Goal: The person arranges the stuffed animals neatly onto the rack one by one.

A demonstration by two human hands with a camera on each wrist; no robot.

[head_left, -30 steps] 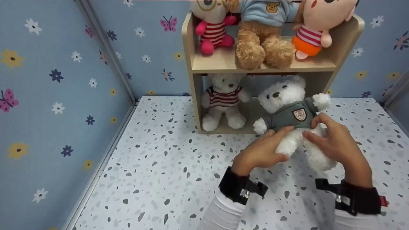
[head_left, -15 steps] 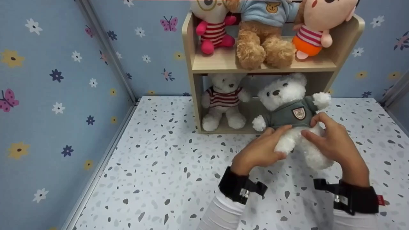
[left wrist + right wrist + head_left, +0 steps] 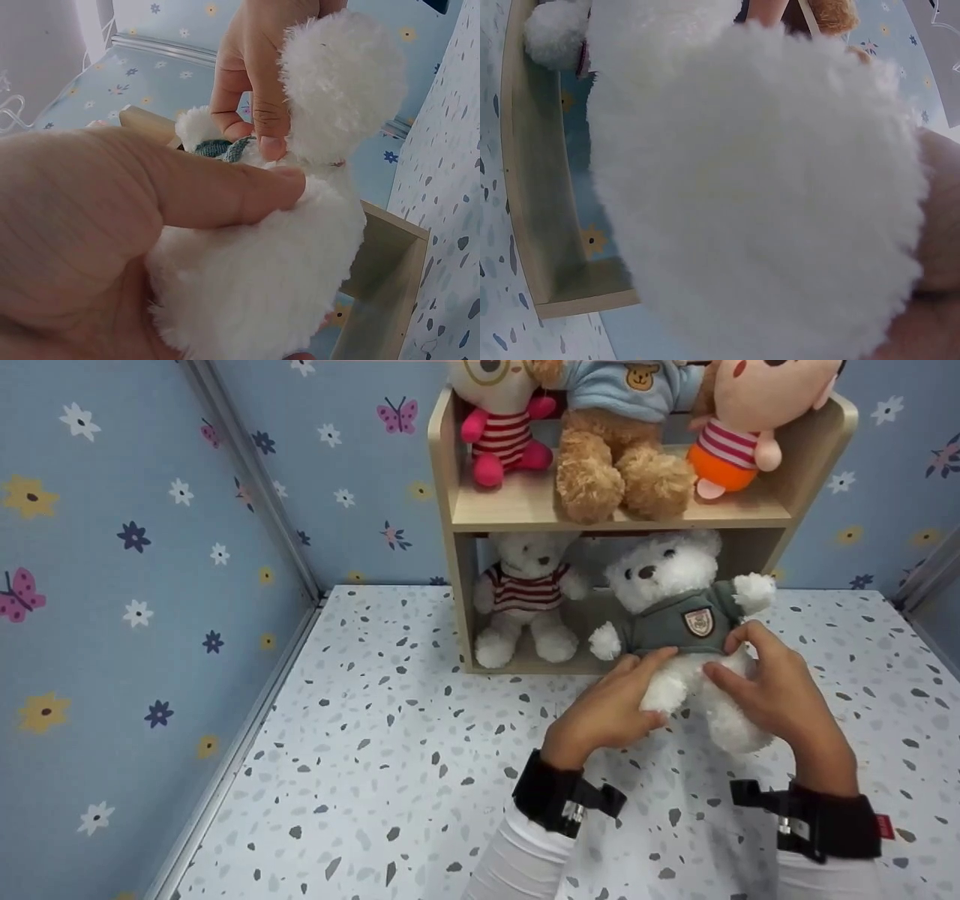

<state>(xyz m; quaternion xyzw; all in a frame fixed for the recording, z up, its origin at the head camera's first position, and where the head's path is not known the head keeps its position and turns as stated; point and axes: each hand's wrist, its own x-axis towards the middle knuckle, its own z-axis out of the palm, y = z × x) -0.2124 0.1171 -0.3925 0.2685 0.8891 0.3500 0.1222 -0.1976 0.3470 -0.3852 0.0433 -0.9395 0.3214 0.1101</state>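
Note:
A white teddy bear (image 3: 699, 637) in a grey-green sweater with a badge leans tilted at the front of the shelf's lower right part, its head inside the opening. My left hand (image 3: 611, 705) grips it at the leg and sweater hem on the left side. On the other side my right hand (image 3: 780, 690) holds its hip and the hem between thumb and fingers. In the left wrist view the left thumb (image 3: 232, 191) presses on white fur. White fur (image 3: 757, 187) fills most of the right wrist view and hides much of the right hand.
A wooden two-tier shelf (image 3: 622, 523) stands against the flowered wall. Below left sits another white bear (image 3: 527, 592) in a striped shirt. On top are a striped doll with pink limbs (image 3: 502, 439), a brown bear (image 3: 589, 472) and a doll in orange shorts (image 3: 724, 465).
Both hands have moved slightly toward the shelf and to the left with the white teddy bear. Its head now sits a little higher and farther into the opening.

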